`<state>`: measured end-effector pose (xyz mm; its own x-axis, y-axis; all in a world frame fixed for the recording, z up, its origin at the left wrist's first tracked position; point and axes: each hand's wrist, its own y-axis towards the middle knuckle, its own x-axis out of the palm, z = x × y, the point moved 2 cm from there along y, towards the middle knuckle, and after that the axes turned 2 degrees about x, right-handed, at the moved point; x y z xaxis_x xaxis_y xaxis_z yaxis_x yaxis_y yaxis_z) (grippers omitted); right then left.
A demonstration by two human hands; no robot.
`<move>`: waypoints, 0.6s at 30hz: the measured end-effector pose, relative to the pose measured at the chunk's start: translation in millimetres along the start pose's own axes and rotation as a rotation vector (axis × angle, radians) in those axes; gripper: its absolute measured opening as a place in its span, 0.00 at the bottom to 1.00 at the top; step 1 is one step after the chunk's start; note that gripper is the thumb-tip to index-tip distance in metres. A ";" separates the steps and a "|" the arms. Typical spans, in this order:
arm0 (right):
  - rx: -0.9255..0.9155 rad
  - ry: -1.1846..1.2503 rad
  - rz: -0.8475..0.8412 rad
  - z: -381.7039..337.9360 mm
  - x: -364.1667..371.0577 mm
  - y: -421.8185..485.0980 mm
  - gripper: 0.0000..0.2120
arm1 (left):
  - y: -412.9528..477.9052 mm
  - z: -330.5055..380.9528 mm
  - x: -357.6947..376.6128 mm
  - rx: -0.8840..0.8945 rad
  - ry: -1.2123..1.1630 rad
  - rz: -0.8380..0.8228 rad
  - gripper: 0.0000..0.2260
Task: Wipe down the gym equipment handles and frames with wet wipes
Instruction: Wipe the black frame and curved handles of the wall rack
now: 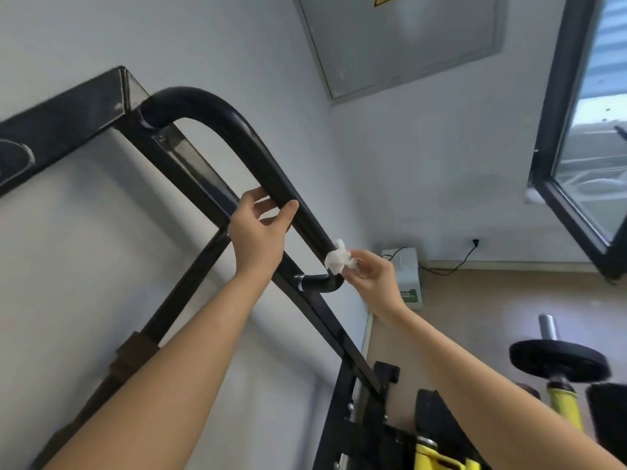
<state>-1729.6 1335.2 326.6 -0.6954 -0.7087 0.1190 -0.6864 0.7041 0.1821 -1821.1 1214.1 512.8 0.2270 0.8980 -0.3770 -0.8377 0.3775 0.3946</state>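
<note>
A black curved tube handle (pixel 217 120) loops out from the black square-section machine frame (pixel 183 167) and rejoins it lower down at a small bend. My left hand (pixel 259 232) is wrapped around the middle of the handle. My right hand (pixel 371 274) pinches a crumpled white wet wipe (pixel 336 257) and presses it against the lower end of the handle, just above the bend. The frame's upper crossbar (pixel 61 120) runs off to the left.
A white wall stands close behind the frame. A grey wall panel (pixel 400 42) hangs above and a dark-framed window (pixel 583 140) is at the right. Below right are a black weight plate (pixel 556 359) on a bar, yellow machine parts (pixel 565 407) and a white box (pixel 407 276) on the floor.
</note>
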 end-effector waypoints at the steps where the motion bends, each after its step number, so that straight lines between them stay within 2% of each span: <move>1: 0.014 0.043 0.015 2.9 1.4 -2.4 0.09 | 0.2 -0.4 0.1 0.002 -0.003 -0.003 0.21; 4: 0.042 0.108 0.080 7.4 6.8 -6.6 0.07 | 0.8 -0.8 0.9 0.002 -0.032 -0.017 0.20; 8: 0.114 -0.009 0.172 25.8 8.5 -18.0 0.04 | 0.4 -1.9 2.4 -0.004 -0.065 -0.031 0.17; 10: 0.186 -0.124 0.128 43.4 11.8 -27.6 0.04 | -0.5 -2.3 3.1 -0.004 -0.068 -0.027 0.16; 14: 0.407 -0.334 -0.138 80.6 21.9 -43.7 0.09 | 0.0 -2.7 3.7 -0.010 -0.096 -0.034 0.15; 16: 0.446 -0.361 -0.119 78.9 12.7 -36.2 0.11 | 0.9 -2.5 3.1 -0.009 -0.106 -0.042 0.16; 18: 0.420 -0.342 -0.027 56.4 -4.6 -13.0 0.12 | 0.7 -3.1 3.0 -0.016 -0.117 -0.042 0.17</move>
<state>-1729.5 1331.7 268.7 -0.6577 -0.7210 -0.2180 -0.6821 0.6929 -0.2339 -1822.5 1216.3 509.4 0.3176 0.9023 -0.2917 -0.8338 0.4122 0.3673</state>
